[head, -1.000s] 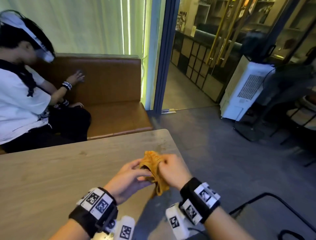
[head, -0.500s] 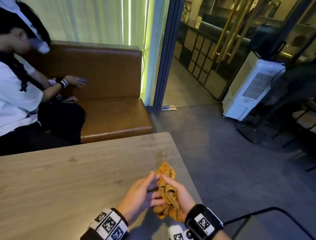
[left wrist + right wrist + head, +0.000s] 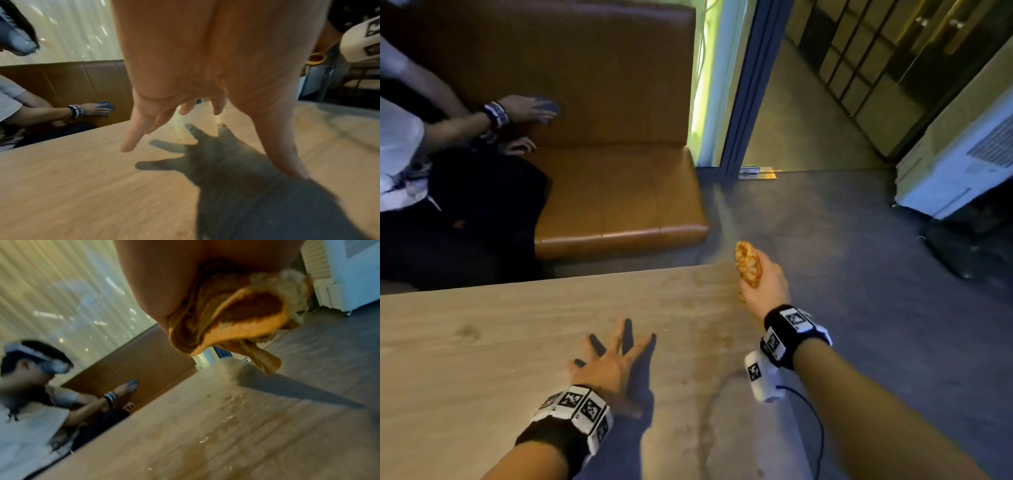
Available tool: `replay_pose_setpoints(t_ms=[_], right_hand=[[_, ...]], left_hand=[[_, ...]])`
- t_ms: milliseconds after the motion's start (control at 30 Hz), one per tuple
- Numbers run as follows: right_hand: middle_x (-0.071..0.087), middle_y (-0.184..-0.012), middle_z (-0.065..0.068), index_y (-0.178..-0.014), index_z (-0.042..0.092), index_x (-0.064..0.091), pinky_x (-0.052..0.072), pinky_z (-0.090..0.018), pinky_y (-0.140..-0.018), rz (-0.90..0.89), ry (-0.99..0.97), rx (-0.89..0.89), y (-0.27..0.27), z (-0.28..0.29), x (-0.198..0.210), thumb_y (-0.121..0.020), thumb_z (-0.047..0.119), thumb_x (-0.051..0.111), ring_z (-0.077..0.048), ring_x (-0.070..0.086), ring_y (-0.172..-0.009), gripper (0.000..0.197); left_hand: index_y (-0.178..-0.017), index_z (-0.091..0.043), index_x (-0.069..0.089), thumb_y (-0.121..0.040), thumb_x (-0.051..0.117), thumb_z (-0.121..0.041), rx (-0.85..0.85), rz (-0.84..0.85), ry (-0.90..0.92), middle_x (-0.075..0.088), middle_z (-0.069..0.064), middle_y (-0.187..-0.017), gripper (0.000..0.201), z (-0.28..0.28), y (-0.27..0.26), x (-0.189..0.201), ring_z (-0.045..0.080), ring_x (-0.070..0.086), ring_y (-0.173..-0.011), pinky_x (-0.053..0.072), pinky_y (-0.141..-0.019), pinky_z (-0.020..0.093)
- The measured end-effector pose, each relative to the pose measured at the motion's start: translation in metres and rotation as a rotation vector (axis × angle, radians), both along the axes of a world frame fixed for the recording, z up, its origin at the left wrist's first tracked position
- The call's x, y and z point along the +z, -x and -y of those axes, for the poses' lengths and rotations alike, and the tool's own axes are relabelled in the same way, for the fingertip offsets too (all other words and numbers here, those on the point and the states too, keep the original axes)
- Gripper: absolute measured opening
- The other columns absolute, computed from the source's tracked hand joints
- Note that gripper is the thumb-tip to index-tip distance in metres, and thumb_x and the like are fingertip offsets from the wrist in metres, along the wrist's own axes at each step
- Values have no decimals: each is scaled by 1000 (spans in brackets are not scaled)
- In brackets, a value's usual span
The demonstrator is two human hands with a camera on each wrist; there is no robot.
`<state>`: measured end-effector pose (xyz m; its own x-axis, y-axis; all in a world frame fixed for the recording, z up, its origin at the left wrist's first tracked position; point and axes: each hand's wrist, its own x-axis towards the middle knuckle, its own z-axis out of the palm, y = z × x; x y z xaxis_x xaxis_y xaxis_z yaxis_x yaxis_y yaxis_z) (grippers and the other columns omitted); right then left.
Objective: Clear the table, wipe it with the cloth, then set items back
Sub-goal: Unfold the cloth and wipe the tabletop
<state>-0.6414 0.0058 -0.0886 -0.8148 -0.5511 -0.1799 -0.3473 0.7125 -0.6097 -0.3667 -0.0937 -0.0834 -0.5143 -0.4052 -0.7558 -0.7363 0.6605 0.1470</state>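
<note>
An orange cloth (image 3: 748, 267) is bunched up in my right hand (image 3: 763, 281), which grips it over the far right corner of the wooden table (image 3: 482, 342). In the right wrist view the crumpled cloth (image 3: 236, 318) hangs from my palm above the tabletop (image 3: 205, 434). My left hand (image 3: 613, 356) is spread flat with straight fingers over the middle of the table, holding nothing; the left wrist view shows its fingers (image 3: 131, 138) splayed just above the wood (image 3: 61, 178), casting a shadow. Small crumbs and damp marks lie near the right edge.
A brown leather bench (image 3: 613, 192) runs behind the table. A person in a white shirt (image 3: 397, 154) sits there at the left, wiping the backrest with a blue cloth (image 3: 548, 106). A white appliance (image 3: 955, 164) stands on the grey floor at the right.
My hands have come apart: the left let go of the cloth and moved left over the table, spreading open. The right carried the bunched cloth forward to the table's far right corner.
</note>
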Motion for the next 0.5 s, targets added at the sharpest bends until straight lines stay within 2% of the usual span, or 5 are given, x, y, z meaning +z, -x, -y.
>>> replay_pose_setpoints(t_ms=[100, 200, 300, 400, 500], right_hand=[[17, -160, -11, -151, 42, 18, 15, -52, -117, 21, -351, 186, 13, 36, -37, -81, 69, 49, -42, 18, -144, 82], [-22, -161, -2, -152, 43, -4, -6, -67, -112, 70, -545, 271, 3, 65, -53, -79, 87, 21, -36, -23, -145, 89], [-28, -159, 0, -150, 45, -10, -5, -68, -112, -90, -556, 603, -20, 54, -61, -86, 80, 15, -34, -26, -145, 77], [-20, -161, 4, -147, 51, -9, 8, -64, -114, -267, -480, 878, -8, 14, -68, -69, 89, -12, -28, -17, -148, 87], [-13, -163, 2, -150, 49, 0, 5, -66, -114, -202, -496, 472, 14, 31, -68, -74, 87, -4, -30, -14, -149, 85]], left_hand=[[-144, -56, -16, -67, 82, -49, 55, 33, -90, -41, -10, -151, 125, 2, 3, -14, 56, -21, -138, 19, -105, 76], [-144, -57, -15, -65, 84, -46, 81, 43, -108, -42, -13, -150, 127, 0, 3, -21, 55, -30, -136, 16, -106, 77], [-144, -57, -15, -66, 84, -45, 92, 54, -114, -41, -14, -151, 126, -1, 3, -18, 53, -30, -136, 17, -106, 76], [-143, -58, -15, -66, 83, -47, 82, 44, -117, -40, -13, -152, 125, -1, 4, -16, 53, -28, -137, 17, -106, 75], [-143, -59, -15, -65, 84, -47, 78, 42, -119, -40, -14, -151, 127, 1, 3, -20, 52, -28, -138, 16, -106, 75]])
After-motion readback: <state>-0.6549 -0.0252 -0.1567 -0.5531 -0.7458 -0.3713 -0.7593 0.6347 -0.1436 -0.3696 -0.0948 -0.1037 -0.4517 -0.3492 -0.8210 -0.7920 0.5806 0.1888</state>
